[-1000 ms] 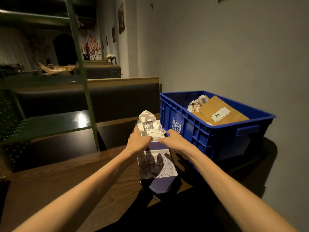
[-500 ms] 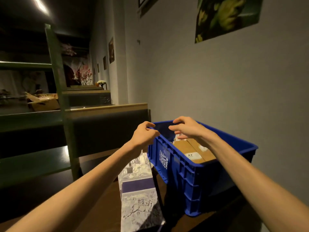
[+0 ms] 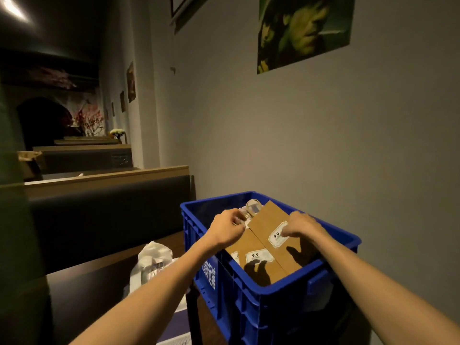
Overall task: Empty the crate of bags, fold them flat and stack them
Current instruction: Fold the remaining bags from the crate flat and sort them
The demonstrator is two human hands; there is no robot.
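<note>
One head-worn view looks forward and slightly down, close over the crate (image 3: 249, 302) at near right, the wall (image 3: 298, 145) right, booths (image 3: 104, 195) receding far left.

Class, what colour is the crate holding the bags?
Blue; the crate shows clearly in the head view.

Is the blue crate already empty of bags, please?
No, the blue crate holds at least two brown paper bags with white labels, and both the left hand and right hand reach into it.
</note>
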